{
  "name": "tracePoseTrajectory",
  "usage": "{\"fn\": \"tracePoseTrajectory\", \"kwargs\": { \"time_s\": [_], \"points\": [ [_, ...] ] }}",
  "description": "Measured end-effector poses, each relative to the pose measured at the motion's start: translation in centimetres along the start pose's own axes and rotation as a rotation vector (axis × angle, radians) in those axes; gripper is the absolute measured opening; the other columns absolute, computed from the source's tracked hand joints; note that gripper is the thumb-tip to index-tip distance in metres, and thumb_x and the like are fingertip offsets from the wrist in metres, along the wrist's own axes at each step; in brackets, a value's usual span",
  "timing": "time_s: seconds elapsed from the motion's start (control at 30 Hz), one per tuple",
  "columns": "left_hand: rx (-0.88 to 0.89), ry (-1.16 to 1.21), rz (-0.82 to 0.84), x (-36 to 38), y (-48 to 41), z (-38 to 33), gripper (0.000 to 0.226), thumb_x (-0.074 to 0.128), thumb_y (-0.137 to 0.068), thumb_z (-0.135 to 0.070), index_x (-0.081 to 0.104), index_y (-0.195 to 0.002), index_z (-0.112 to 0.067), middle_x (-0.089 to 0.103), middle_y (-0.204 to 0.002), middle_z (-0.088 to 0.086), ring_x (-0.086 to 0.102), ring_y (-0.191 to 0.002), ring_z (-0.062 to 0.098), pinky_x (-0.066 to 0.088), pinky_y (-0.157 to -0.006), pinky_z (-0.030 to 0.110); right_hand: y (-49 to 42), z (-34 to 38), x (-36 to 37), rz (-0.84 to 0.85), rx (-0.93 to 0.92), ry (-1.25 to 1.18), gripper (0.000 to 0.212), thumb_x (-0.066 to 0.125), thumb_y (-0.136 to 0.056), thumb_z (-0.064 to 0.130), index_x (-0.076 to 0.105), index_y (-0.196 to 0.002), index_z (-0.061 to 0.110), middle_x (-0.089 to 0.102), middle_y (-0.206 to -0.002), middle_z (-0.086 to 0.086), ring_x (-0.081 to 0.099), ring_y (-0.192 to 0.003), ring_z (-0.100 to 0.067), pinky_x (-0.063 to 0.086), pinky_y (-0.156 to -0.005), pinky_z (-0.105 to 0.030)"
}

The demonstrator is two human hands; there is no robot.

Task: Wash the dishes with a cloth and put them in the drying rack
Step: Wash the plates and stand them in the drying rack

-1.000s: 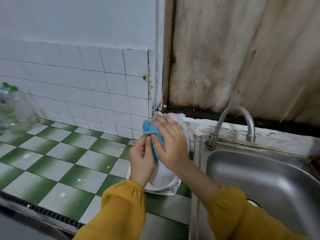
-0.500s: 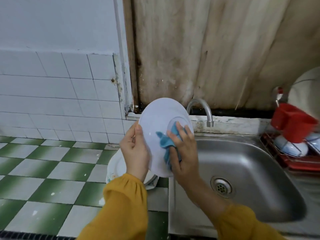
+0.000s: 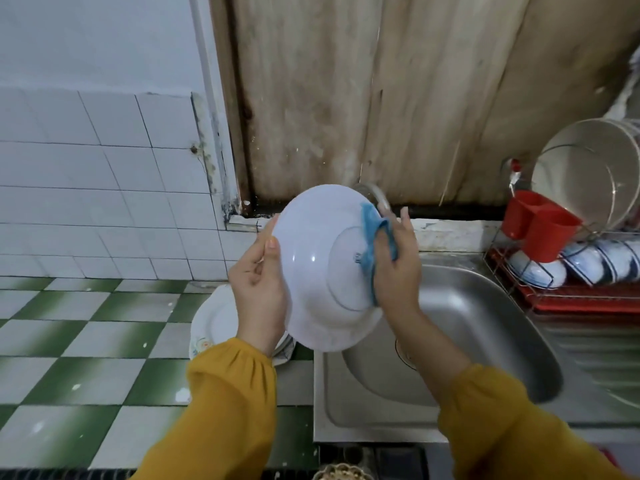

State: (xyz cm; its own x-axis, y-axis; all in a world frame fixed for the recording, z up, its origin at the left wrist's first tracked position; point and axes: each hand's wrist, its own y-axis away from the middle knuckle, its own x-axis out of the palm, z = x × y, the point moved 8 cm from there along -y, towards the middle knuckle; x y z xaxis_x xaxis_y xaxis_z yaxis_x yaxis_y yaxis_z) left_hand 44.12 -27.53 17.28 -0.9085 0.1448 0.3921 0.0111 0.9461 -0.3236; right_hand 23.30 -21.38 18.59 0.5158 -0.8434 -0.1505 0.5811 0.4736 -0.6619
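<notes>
I hold a white plate (image 3: 318, 271) upright above the sink's left edge, its underside facing me. My left hand (image 3: 258, 284) grips its left rim with the thumb on the back. My right hand (image 3: 398, 268) presses a blue cloth (image 3: 372, 244) against the plate's right side, fingers curled round the cloth. A stack of more plates (image 3: 211, 323) lies on the green-and-white tiled counter (image 3: 86, 334) behind my left wrist. The red drying rack (image 3: 575, 292) stands at the right with several bowls and a large lid in it.
The steel sink (image 3: 467, 327) lies below the plate, its tap (image 3: 375, 197) half hidden behind the plate's top rim. A red cutlery holder (image 3: 540, 223) sits in the rack. White wall tiles and a stained wooden panel stand behind.
The plate was lifted off the stack and swung right over the sink's edge. The cloth moved from the plate's middle up to its right rim. My view turned right, bringing the rack in.
</notes>
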Motion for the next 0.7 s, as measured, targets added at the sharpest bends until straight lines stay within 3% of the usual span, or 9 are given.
{"fn": "tracePoseTrajectory", "kwargs": {
  "time_s": [0.03, 0.1, 0.27, 0.4, 0.43, 0.5, 0.57, 0.63, 0.7],
  "points": [
    [-0.002, -0.026, 0.050, 0.6, 0.3, 0.1, 0.027, 0.046, -0.102, -0.011, 0.064, -0.117, -0.025, 0.064, -0.127, -0.010, 0.058, -0.121, 0.008, 0.046, -0.105, 0.032, -1.0, -0.5, -0.3, -0.031, 0.144, -0.057, 0.032, 0.049, -0.101, 0.026, 0.056, -0.129, 0.040, 0.051, -0.131, 0.021, 0.046, -0.129, -0.005, 0.038, -0.109, -0.026],
    [0.025, -0.091, 0.140, 1.9, 1.1, -0.1, 0.029, 0.046, -0.101, -0.010, 0.063, -0.114, -0.029, 0.063, -0.127, -0.008, 0.054, -0.127, 0.012, 0.042, -0.108, 0.031, -2.0, 1.3, 0.3, -0.015, 0.186, -0.016, 0.038, 0.053, -0.097, 0.022, 0.058, -0.129, 0.042, 0.061, -0.111, 0.023, 0.057, -0.110, -0.004, 0.043, -0.095, -0.016],
    [0.118, -0.153, 0.093, 1.4, 1.0, -1.1, 0.029, 0.047, -0.100, -0.004, 0.056, -0.124, -0.018, 0.064, -0.123, -0.003, 0.058, -0.113, -0.007, 0.044, -0.099, 0.014, 1.5, 8.1, 4.3, 0.220, -0.447, 0.191, 0.038, 0.050, -0.090, 0.028, 0.065, -0.125, 0.027, 0.063, -0.129, -0.011, 0.059, -0.121, -0.022, 0.041, -0.105, -0.039],
    [0.096, -0.129, 0.074, 1.3, 1.3, -0.7, 0.027, 0.047, -0.101, -0.009, 0.062, -0.120, -0.022, 0.066, -0.121, -0.007, 0.060, -0.118, 0.007, 0.047, -0.103, 0.031, -1.6, 4.7, 3.1, 0.096, -0.080, 0.030, 0.038, 0.047, -0.089, 0.034, 0.067, -0.122, 0.033, 0.065, -0.127, -0.005, 0.054, -0.125, -0.016, 0.045, -0.100, -0.046],
    [0.091, -0.113, 0.062, 1.3, 1.2, -0.6, 0.027, 0.047, -0.101, -0.010, 0.062, -0.120, -0.022, 0.067, -0.121, -0.005, 0.060, -0.119, 0.010, 0.048, -0.104, 0.035, -1.5, 5.2, 3.1, 0.080, -0.105, 0.070, 0.038, 0.047, -0.089, 0.034, 0.069, -0.119, 0.035, 0.064, -0.128, -0.007, 0.055, -0.123, -0.020, 0.045, -0.099, -0.048],
    [0.068, -0.076, -0.001, 1.0, 0.6, -0.5, 0.025, 0.048, -0.102, -0.013, 0.064, -0.119, -0.021, 0.069, -0.119, 0.001, 0.063, -0.115, 0.014, 0.049, -0.102, 0.039, 0.9, 7.6, 4.2, 0.113, -0.341, 0.182, 0.036, 0.049, -0.088, 0.029, 0.071, -0.115, 0.033, 0.061, -0.132, -0.013, 0.056, -0.119, -0.033, 0.044, -0.096, -0.050],
    [0.001, -0.002, -0.099, 0.2, -0.5, -0.3, 0.024, 0.049, -0.102, -0.014, 0.066, -0.117, -0.019, 0.073, -0.106, -0.001, 0.069, -0.100, 0.013, 0.056, -0.089, 0.032, 4.8, 9.2, 5.1, 0.118, -0.618, 0.299, 0.034, 0.051, -0.090, 0.025, 0.071, -0.117, 0.032, 0.057, -0.137, -0.014, 0.054, -0.122, -0.039, 0.042, -0.097, -0.050],
    [-0.062, 0.098, -0.173, -0.6, -1.3, 0.1, 0.025, 0.047, -0.102, -0.013, 0.067, -0.118, -0.013, 0.074, -0.102, -0.002, 0.071, -0.096, 0.015, 0.058, -0.081, 0.030, 7.5, 8.6, 5.0, 0.087, -0.763, 0.371, 0.032, 0.054, -0.094, 0.026, 0.068, -0.122, 0.033, 0.055, -0.139, -0.012, 0.051, -0.127, -0.039, 0.041, -0.100, -0.052],
    [-0.081, 0.123, -0.212, -1.3, -1.9, 0.5, 0.029, 0.045, -0.103, -0.013, 0.063, -0.125, -0.007, 0.072, -0.106, -0.005, 0.070, -0.099, 0.013, 0.057, -0.088, 0.033, 8.6, 6.6, 4.3, 0.044, -0.830, 0.380, 0.029, 0.052, -0.097, 0.030, 0.062, -0.124, 0.036, 0.053, -0.141, -0.011, 0.047, -0.131, -0.036, 0.039, -0.103, -0.054]
  ]
}}
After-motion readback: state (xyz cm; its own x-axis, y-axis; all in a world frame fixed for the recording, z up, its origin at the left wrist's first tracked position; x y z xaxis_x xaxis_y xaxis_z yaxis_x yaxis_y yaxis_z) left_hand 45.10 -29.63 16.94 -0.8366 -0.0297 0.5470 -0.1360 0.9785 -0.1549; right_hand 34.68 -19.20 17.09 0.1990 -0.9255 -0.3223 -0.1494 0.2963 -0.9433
